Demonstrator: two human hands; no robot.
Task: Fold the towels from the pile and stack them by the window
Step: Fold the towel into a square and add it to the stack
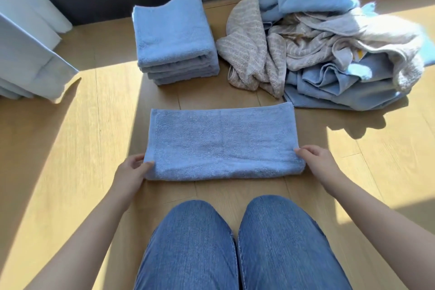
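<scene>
Blue towel [223, 141] lies flat on the floor [70, 172]; my left hand [131, 172] and right hand [317, 160] each pinch a near corner.

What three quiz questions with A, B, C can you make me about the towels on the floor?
1. Where is the folded stack?
A) left of the messy pile
B) right of it
C) on top of it

2. What colour is the flat towel in front?
A) beige
B) blue
C) green

3. What are the hands doing?
A) the left hand and right hand each hold a near corner of the flat towel
B) both are empty
C) both lift the folded stack

Answers:
1 A, the folded stack sits to the messy pile's left.
2 B, it is light blue all over.
3 A, fingers grip both near corners.
</scene>
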